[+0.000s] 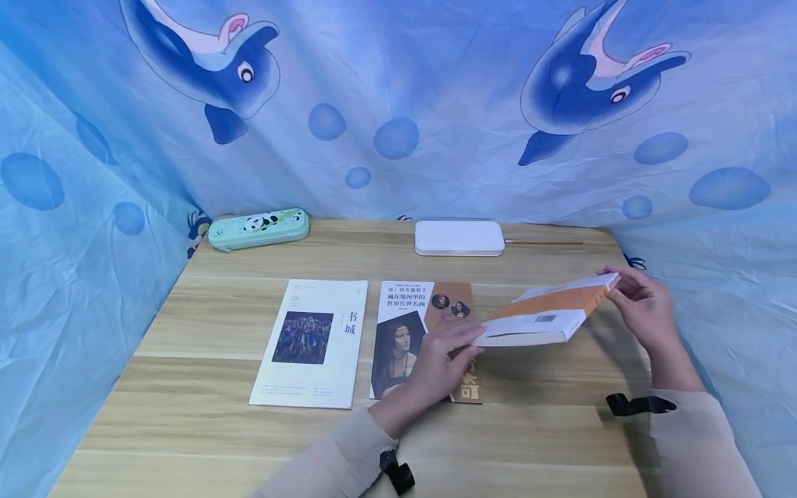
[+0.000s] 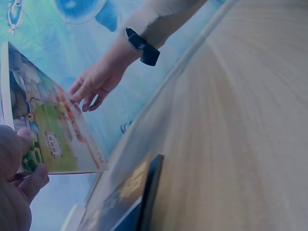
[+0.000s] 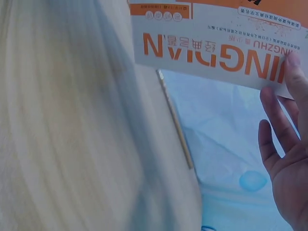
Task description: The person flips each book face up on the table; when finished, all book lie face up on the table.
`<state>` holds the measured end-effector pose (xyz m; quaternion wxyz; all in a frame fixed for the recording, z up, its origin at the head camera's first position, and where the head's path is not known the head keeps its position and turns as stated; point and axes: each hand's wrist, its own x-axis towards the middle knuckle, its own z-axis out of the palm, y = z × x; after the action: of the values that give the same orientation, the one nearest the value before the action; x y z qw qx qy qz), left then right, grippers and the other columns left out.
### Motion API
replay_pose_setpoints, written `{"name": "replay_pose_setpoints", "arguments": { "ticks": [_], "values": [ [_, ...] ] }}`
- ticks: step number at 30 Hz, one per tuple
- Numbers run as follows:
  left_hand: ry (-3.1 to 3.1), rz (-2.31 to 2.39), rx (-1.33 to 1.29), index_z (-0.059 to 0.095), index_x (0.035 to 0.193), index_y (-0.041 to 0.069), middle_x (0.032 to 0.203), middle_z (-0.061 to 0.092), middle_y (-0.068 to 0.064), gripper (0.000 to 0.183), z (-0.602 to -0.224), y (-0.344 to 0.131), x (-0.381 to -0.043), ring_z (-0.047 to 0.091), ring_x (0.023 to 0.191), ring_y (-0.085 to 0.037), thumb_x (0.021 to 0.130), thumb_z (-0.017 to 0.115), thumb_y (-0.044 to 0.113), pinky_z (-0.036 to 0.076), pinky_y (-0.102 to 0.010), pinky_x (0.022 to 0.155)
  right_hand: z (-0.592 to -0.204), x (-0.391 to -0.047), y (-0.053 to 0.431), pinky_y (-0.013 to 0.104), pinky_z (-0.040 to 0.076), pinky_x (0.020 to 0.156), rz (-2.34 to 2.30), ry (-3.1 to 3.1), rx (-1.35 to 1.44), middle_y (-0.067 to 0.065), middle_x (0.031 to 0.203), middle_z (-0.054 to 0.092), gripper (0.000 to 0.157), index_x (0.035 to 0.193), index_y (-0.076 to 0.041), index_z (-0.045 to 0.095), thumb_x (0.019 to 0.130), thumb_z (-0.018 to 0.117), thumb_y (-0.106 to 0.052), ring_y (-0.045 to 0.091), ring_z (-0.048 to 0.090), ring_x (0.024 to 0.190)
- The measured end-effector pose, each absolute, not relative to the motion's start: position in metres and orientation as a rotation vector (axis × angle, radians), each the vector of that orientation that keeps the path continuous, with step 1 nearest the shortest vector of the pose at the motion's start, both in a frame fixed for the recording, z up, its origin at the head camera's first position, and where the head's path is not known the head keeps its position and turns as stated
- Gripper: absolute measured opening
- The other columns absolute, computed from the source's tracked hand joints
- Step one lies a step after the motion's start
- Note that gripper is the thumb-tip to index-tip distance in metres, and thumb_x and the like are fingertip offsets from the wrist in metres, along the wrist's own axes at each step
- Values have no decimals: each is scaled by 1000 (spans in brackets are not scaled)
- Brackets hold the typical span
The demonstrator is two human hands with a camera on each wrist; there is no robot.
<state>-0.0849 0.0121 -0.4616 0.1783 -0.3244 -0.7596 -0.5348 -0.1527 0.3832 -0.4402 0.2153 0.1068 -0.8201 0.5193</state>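
A white and orange paperback book (image 1: 538, 304) is held tilted above the right part of the table. Its barcode side faces up; the left wrist view shows a colourful illustrated cover (image 2: 53, 132) on the underside. My left hand (image 1: 436, 363) pinches its near left corner between thumb and fingers, above a brown and white book with a woman's portrait (image 1: 398, 346). At the far right corner, my right hand (image 1: 644, 308) pinches the edge, thumb on one face. Orange lettering runs along the book's spine side (image 3: 207, 55) in the right wrist view.
Left of the portrait book lies a white magazine (image 1: 311, 380) with a dark picture. Toward the back are a mint panda pencil case (image 1: 258, 229), a white flat box (image 1: 459, 237) and a thin brush (image 1: 548, 242). A blue dolphin-print curtain (image 1: 436, 83) encloses the table (image 1: 187, 429).
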Motion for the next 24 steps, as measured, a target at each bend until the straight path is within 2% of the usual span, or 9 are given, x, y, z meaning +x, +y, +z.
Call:
{"name": "replay_pose_setpoints", "arguments": {
  "ticks": [7,13,19,24],
  "values": [
    [-2166,-1586,-845,71,122,1,121,70,-15,34,-454,6,-85,67,117,-23,88,75,3,51,-32,102,-430,-154,372,11,54,78,1584,-2115,314,-11,103,75,40,124,14,63,85,63,25,1,69,93],
    [-2214,-1629,-769,69,127,1,116,72,-16,37,-453,1,-82,71,106,-24,91,74,7,57,-25,90,-423,-151,363,8,53,73,1452,-2203,180,-19,98,71,39,125,10,65,87,68,16,-6,68,88],
    [-2259,-1625,-739,69,125,1,110,74,-17,37,-453,-3,-81,73,101,-23,91,75,11,57,-22,85,-419,-153,358,10,54,68,1544,-2176,118,-15,92,72,37,126,5,67,89,70,10,-3,68,82],
    [-2302,-1676,-703,69,126,1,112,73,-18,37,-454,-4,-80,72,104,-24,91,75,11,57,-22,85,-416,-156,354,11,55,65,1591,-2175,73,-13,88,72,38,127,-1,69,89,72,7,-1,66,77]
  ]
}}
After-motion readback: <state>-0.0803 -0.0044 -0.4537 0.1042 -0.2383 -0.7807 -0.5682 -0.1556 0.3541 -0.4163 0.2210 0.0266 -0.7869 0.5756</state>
